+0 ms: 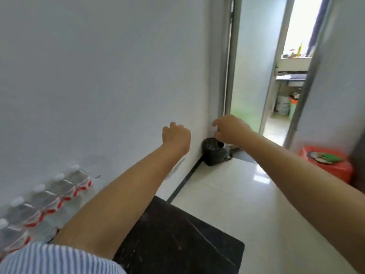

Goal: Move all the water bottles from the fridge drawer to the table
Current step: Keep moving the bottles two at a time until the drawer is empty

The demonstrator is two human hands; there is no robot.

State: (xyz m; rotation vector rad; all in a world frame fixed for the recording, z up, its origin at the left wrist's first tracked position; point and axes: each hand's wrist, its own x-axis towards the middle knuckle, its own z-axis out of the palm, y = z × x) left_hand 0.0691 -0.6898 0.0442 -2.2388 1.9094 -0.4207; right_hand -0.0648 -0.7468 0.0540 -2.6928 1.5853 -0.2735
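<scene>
Several clear water bottles (65, 186) with white caps and red-and-white labels stand in a row against the white wall at the lower left, blurred, on the dark table (177, 234). My left hand (175, 135) is stretched forward in front of the wall, well past the bottles, its fingers curled into a loose fist with nothing in it. My right hand (230, 128) reaches toward the wall corner by the doorway, fingers bent and apart, holding nothing. No fridge drawer is in view.
A tied black rubbish bag (214, 153) sits on the floor in the corner below my right hand. A red stool (327, 167) with a plate on it stands at the right. An open doorway (276, 95) leads to another room. Pale tiled floor (246, 194) lies beyond the table.
</scene>
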